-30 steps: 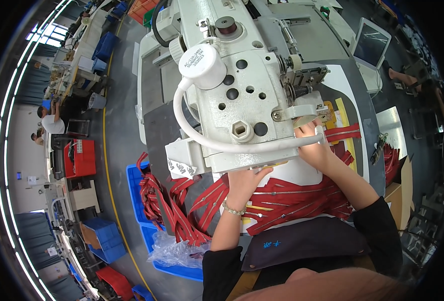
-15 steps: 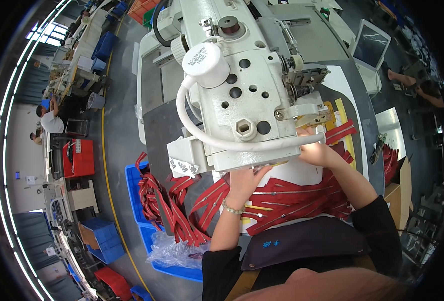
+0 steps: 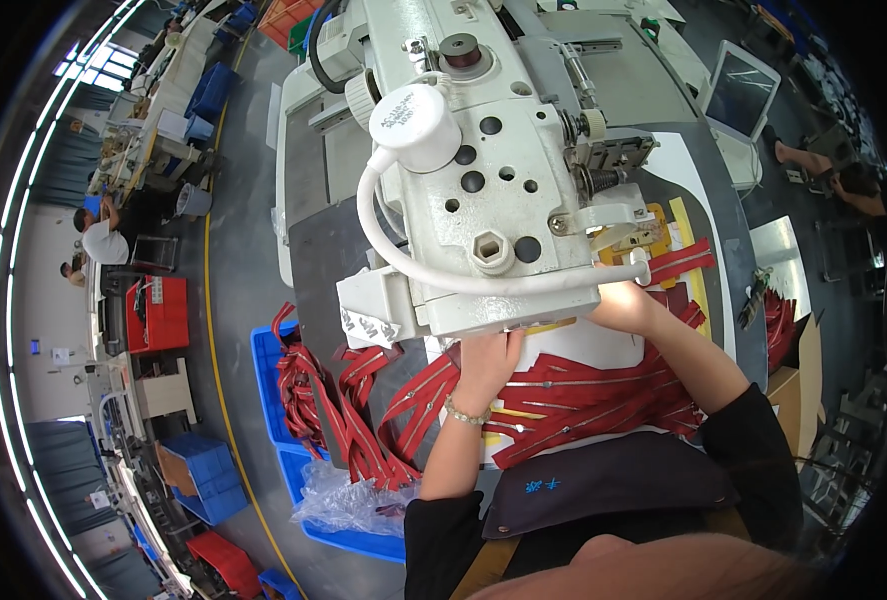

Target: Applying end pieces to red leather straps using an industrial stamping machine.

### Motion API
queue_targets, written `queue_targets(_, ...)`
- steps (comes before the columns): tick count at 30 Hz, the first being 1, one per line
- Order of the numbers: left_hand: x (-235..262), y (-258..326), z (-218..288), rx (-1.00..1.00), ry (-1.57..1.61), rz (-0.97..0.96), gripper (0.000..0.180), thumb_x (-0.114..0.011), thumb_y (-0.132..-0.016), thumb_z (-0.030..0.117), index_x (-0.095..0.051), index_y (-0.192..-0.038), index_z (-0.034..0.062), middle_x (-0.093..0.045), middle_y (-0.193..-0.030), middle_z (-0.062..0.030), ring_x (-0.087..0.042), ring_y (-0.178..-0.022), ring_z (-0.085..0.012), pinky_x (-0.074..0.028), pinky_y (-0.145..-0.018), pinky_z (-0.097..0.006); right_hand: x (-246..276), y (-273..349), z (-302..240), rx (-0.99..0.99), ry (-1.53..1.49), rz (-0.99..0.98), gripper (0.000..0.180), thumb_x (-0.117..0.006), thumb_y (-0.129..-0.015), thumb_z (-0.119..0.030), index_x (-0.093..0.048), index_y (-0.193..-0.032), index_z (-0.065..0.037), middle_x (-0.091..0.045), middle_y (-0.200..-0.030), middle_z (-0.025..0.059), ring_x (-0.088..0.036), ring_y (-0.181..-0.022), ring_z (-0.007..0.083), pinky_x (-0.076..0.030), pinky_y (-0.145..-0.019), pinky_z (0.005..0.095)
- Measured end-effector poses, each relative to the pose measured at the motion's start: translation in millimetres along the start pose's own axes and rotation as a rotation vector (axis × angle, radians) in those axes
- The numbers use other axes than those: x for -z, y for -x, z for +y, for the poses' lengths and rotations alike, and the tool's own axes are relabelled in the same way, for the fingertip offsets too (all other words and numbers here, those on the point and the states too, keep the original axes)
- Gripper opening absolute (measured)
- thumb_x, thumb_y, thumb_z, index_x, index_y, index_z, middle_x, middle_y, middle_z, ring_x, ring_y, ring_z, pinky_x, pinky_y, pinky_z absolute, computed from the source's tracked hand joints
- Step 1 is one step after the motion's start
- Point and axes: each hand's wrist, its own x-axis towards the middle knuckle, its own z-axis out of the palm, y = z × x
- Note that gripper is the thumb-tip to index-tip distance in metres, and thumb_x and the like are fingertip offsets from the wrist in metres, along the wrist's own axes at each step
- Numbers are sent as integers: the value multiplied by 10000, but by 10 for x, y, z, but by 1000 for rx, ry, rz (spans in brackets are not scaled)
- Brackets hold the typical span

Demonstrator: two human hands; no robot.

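Note:
A large white sewing machine (image 3: pixel 493 215) fills the middle, a dark thread spool (image 3: pixel 461 52) on its top. My left hand (image 3: pixel 486 365), with a beaded bracelet on the wrist, reaches under the front of the machine head, which hides most of its fingers. My right hand (image 3: pixel 621 305) is under the head's right side, its fingers also covered. Red zippers (image 3: pixel 603 400) with metal teeth lie piled on the work surface between my forearms. One more red zipper end (image 3: pixel 681 262) sticks out to the right beside a yellow strip (image 3: pixel 685 230). What either hand holds is hidden.
To the left, more red zippers (image 3: pixel 303 390) hang over a blue bin (image 3: pixel 266 375), with clear plastic wrap (image 3: pixel 348 500) below. A monitor (image 3: pixel 741 88) stands at the back right. A cardboard box (image 3: pixel 798 385) is at the right. Other people work at far benches.
My right hand has moved a little left and further under the machine head. My left hand has shifted only slightly, its thumb now closer to its fingers. The zipper piles look the same.

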Motion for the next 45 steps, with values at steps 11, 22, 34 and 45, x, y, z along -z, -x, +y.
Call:
queue_targets(11, 61, -54, 81, -21, -109, 23, 204, -658, -834, 206, -676, -731, 31, -613, -616, -119, -589, -567, -299, -451, -605, -389, -84, 144, 89, -109, -123, -46, 191, -564, -844, -159, -649, -867, 10, -635, -787, 219, -629, -767, 369, -495, -712, 427)
queue_targets(22, -10, -31, 228, -56, -29, -75, 95, -656, -833, 130, -649, -903, 66, -641, -726, -108, -622, -648, -273, -467, -565, -360, 326, 497, -286, 4, 570, 216, 170, -623, -849, -227, -597, -761, -84, -552, -553, 82, -570, -509, 298, -443, -519, 379)
queue_targets(34, 543, -86, 661, 197, 609, -324, 130, -541, -907, 62, -633, -889, -29, -678, -831, -102, -639, -726, -178, -495, -686, -275, 209, 746, -706, -343, -734, -155, 197, -548, -949, -140, -537, -831, 17, -468, -599, 10, -515, -622, 40, -390, -536, 237)
queue_targets(45, 572, -12, 698, 399, 965, -270, 176, -503, -906, 48, -615, -839, -70, -632, -766, -49, -535, -697, -71, -442, -653, -220, -13, 755, -637, -400, -1083, -217, 253, -506, -982, -194, -526, -800, -19, -516, -676, -23, -624, -687, 84, -418, -578, 201)
